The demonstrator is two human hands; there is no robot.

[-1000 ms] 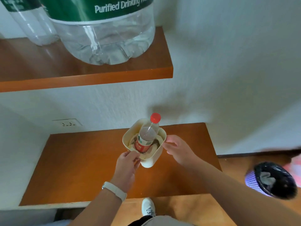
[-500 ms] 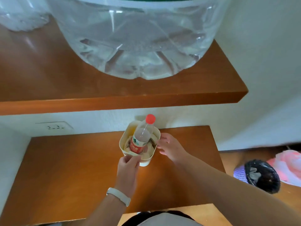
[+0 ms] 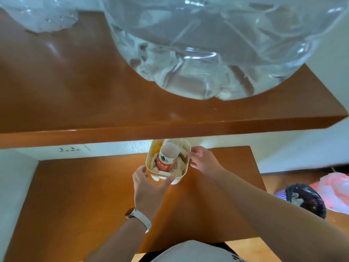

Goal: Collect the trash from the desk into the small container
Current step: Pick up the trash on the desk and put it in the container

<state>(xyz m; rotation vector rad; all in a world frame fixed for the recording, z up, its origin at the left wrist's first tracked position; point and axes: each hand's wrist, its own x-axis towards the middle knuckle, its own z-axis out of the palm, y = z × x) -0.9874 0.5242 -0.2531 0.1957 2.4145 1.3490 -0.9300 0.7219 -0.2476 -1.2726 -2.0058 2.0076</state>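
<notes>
The small cream container sits at the back of the brown desk, close to the wall. A plastic bottle with a red label stands tilted inside it among crumpled pale scraps. The upper shelf's edge hides the bottle's cap. My left hand cups the container's near end, thumb on one side and fingers on the other. My right hand rests its fingertips and thumb against the container's right wall.
An upper wooden shelf juts out just above the container and carries a large clear water jug and a second bottle. A wall socket is at the left. On the floor to the right are a black-lined bin and a pink bag.
The container has shifted back toward the wall, under the shelf edge that now hides the bottle's cap. My left hand's pinch on the near rim has widened into a cupped hold.
</notes>
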